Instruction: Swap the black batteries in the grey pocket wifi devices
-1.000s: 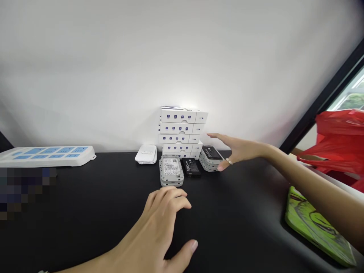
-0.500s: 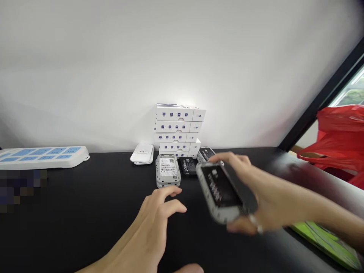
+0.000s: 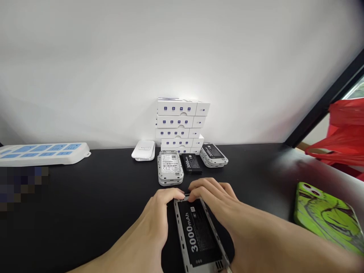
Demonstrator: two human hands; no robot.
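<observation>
Between my hands, close to me, lies an open-backed grey-white handheld device (image 3: 184, 248) with a black 3000mAh battery (image 3: 199, 237) seated in it. My left hand (image 3: 155, 223) has its index finger on the device's far left corner; its thumb is hidden. My right hand (image 3: 218, 204) curls its fingers over the far edge and along the right side. Just beyond are a stack of open-backed devices (image 3: 170, 167) with white labels, a loose battery pile (image 3: 192, 163), and stacked devices with a battery fitted (image 3: 213, 153).
White boxes (image 3: 176, 110) are stacked against the wall, with white covers (image 3: 143, 149) to their left. A power strip (image 3: 57, 153) lies at far left. On the right are a green patterned phone case (image 3: 327, 216) and a red plastic bag (image 3: 347, 129).
My right hand has brought the device with its battery down and left, in front of me. My left hand, apart from it before, now touches its far edge.
</observation>
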